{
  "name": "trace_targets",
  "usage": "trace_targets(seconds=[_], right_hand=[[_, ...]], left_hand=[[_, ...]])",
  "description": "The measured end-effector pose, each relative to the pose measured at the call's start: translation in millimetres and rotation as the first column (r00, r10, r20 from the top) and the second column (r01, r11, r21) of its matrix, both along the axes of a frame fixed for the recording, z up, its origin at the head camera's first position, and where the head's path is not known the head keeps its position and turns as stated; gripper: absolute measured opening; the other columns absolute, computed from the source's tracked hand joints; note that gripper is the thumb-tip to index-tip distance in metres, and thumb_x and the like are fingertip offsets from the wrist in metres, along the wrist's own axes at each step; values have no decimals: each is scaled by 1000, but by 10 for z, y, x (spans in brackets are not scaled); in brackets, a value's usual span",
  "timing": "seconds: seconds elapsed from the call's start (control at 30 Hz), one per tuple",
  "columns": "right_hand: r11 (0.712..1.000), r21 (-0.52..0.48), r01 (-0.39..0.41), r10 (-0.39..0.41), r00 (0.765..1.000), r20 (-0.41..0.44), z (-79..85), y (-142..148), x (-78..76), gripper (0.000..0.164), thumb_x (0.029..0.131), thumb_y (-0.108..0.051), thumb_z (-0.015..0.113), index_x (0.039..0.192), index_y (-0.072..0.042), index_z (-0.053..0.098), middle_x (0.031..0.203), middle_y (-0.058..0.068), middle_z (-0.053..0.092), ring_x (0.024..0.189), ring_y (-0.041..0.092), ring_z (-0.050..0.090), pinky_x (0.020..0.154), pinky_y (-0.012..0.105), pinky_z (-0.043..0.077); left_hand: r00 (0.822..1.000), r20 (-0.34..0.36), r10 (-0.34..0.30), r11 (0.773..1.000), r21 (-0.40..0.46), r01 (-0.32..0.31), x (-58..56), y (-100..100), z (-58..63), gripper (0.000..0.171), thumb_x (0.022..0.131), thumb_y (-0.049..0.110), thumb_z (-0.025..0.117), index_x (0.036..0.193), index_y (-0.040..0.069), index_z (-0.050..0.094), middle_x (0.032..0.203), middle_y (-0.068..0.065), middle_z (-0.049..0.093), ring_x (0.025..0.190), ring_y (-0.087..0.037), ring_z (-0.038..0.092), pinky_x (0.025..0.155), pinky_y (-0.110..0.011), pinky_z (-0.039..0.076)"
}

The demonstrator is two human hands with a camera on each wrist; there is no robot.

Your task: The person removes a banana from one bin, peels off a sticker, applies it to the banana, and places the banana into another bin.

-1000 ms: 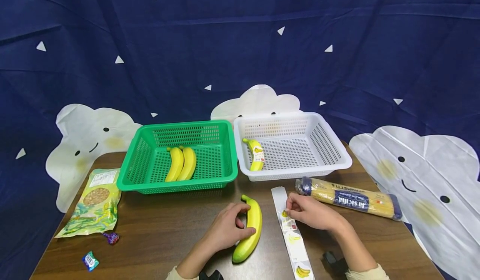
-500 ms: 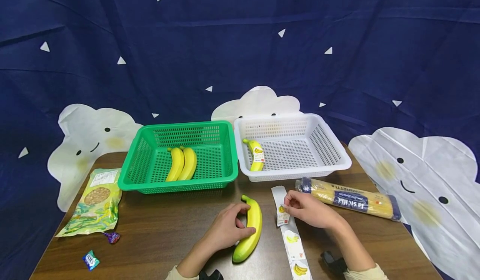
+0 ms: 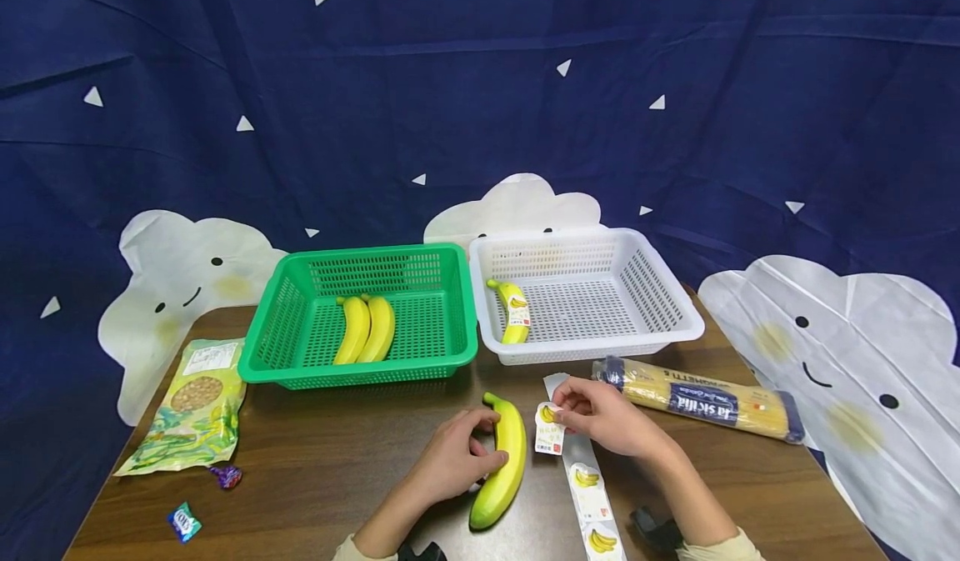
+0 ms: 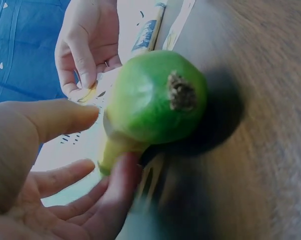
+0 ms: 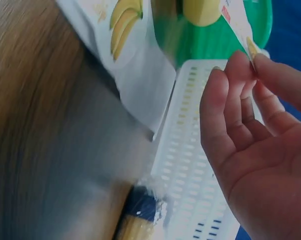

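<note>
On the table lies a yellow banana (image 3: 508, 461) with a green tip, which my left hand (image 3: 452, 453) holds between thumb and fingers. The left wrist view shows the green end (image 4: 140, 95) close up, the thumb on one side and fingers on the other. To the right, my right hand (image 3: 609, 415) pinches the upper edge of a white banana-print sticker (image 3: 549, 433) between thumb and index finger. This sticker hangs just right of the banana, beside a paper strip (image 3: 590, 498) still bearing banana stickers. The right wrist view shows the sticker (image 5: 235, 17) nearly edge-on.
Behind stand a green basket (image 3: 360, 376) with two bananas (image 3: 352, 332) and a white basket (image 3: 592, 349) holding one labelled banana (image 3: 512, 294). A spaghetti pack (image 3: 701, 398) lies right; a food pouch (image 3: 187, 411), purple candy (image 3: 227, 477) and blue candy (image 3: 183, 523) lie left.
My right hand has peeled the sticker off the strip and moved it left toward the banana, lifting it clear of the backing. My left hand keeps its place on the banana.
</note>
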State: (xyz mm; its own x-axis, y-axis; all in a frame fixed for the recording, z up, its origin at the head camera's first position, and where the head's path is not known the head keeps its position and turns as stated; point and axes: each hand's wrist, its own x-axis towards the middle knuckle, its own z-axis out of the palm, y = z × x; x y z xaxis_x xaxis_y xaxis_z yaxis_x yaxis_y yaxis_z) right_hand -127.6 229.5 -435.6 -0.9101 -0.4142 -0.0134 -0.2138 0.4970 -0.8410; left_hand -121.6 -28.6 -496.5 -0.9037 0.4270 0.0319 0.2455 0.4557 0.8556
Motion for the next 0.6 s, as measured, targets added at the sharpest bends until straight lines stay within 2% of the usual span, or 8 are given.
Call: trace_targets(seconds=[0.07, 0.17, 0.3, 0.5, 0.6], right_hand=[[1000, 1, -4, 4, 1000, -5, 8, -28, 4, 6, 92, -1, 62, 98, -2, 60, 84, 12, 61, 73, 25, 61, 63, 35, 53], [999, -25, -23, 23, 1000, -9, -106, -19, -47, 7, 91, -4, 64, 98, -4, 61, 84, 8, 62, 72, 21, 62, 63, 36, 54], [997, -59, -46, 47, 999, 14, -238, -23, -101, 9, 91, -9, 66, 99, -6, 62, 84, 5, 63, 74, 23, 64, 66, 41, 55], [995, -93, -25, 31, 998, 63, -217, -132, -82, 14, 90, -7, 67, 102, -3, 61, 84, 8, 62, 74, 23, 63, 67, 42, 55], [995, -102, -11, 17, 998, 63, -121, -212, -37, 15, 89, -3, 67, 102, 0, 61, 84, 10, 62, 73, 22, 62, 66, 39, 55]], left_hand=[[1000, -7, 18, 1000, 24, -18, -9, 0, -4, 39, 82, 25, 76, 116, 10, 64, 106, -3, 61, 68, -6, 57, 58, -24, 48], [999, -13, 43, 997, 69, -42, -22, 1, -9, 29, 85, 24, 74, 110, 11, 67, 100, -1, 62, 68, -7, 57, 58, -24, 49], [999, -2, 49, 990, 134, -49, -31, 7, -6, 25, 88, 26, 71, 107, 11, 68, 91, 4, 64, 69, -8, 60, 59, -25, 50], [999, 14, 45, 980, 195, -47, -22, 22, 14, 25, 90, 31, 69, 105, 12, 70, 87, 7, 67, 69, -9, 63, 59, -26, 51], [999, 15, 38, 974, 223, -41, -18, 28, 27, 24, 90, 32, 68, 105, 12, 70, 86, 6, 69, 71, -10, 64, 62, -26, 52]])
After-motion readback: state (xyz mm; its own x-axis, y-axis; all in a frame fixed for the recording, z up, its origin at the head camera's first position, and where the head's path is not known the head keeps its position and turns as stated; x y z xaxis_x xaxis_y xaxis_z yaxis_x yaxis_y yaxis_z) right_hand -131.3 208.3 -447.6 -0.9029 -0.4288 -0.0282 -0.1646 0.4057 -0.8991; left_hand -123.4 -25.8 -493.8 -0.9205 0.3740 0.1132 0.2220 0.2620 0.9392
